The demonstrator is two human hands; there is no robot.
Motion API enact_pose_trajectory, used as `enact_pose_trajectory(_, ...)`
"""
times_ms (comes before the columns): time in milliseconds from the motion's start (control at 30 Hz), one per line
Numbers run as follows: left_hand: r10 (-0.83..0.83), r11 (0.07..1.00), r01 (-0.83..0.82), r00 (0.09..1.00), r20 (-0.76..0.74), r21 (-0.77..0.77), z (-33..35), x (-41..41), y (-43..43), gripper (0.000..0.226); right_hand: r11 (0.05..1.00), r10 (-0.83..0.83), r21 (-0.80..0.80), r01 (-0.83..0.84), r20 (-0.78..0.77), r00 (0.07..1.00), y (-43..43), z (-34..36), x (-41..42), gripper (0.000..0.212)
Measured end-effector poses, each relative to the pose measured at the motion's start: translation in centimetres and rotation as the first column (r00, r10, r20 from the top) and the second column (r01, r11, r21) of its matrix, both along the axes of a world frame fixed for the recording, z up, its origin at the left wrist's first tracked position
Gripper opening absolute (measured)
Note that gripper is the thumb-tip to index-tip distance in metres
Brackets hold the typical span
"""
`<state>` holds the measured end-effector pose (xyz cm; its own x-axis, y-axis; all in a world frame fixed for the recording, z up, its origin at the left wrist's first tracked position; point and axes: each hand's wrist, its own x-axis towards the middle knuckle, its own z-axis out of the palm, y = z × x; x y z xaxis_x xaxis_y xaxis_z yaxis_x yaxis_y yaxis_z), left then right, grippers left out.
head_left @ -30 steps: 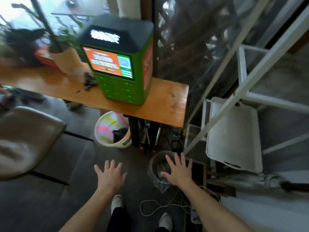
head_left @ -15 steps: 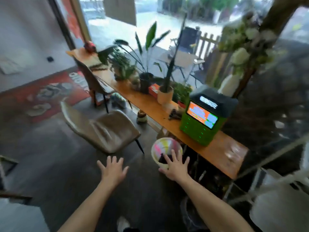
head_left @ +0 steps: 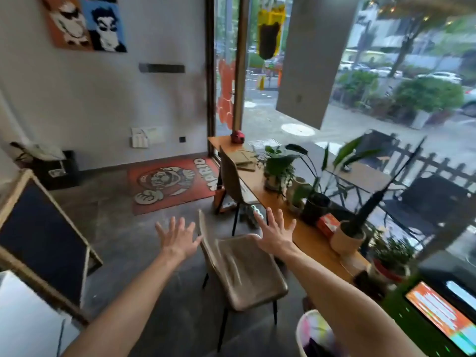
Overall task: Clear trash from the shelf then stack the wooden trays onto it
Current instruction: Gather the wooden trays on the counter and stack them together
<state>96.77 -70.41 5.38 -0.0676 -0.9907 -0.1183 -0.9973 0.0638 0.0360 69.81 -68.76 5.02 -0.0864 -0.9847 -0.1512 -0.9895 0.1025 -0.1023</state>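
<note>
- Risk first: neither the shelf nor any wooden trays show in the head view, so the chief hazard, as I judge it, is moving on with the task's things out of sight. Where they lie cannot be told from here; no trash is in hand either.
- Risk of a bump: the nearer chair (head_left: 244, 271) stands directly ahead, low between the two forearms. A step forward with eyes elsewhere could catch its backrest or legs.
- Risk on the right side: the long wooden counter (head_left: 306, 237) runs close by the right arm and carries potted plants (head_left: 279, 167) and a tan pot (head_left: 346, 239) near its edge. A wide sweep of that arm could tip one.
- Risk on the left: a framed chalkboard (head_left: 38, 238) leans on the floor near the left arm; a knock could slide it.
- Low at the bottom edge sits a striped bin (head_left: 313, 331), partly cut off, beside a green kiosk (head_left: 438, 318). Likely the place for trash, though that is a guess.
- Left hand (head_left: 177, 240): raised palm-down in open air, fingers fanned wide apart, gripping nothing, touching nothing.
- Right hand (head_left: 274, 234): likewise raised, fingers splayed fully, empty. It overlaps the chair seat and counter edge in the picture, but appears to hang above them; contact cannot be confirmed.
- Judgement on progress: with both hands empty and the shelf unseen, nothing here shows either step done.
</note>
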Motion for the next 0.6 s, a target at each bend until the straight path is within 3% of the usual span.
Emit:
enact_pose_trajectory(333, 0.125, 0.989, -0.125, 0.992, -0.003, -0.081, 6.2, 9.2, -14.3, 0.065, 0.980, 0.145, -0.136, -0.148, -0.027, 0.989, -17.9, 8.3, 11.3, 0.082)
enact_pose_trajectory(600, 0.068, 0.990, -0.070, 0.997, -0.027, -0.121, 11.4, 12.0, -31.4, 0.067, 0.952, 0.141, -0.271, -0.143, -0.026, 0.990, -34.1, 13.3, 14.8, 0.082)
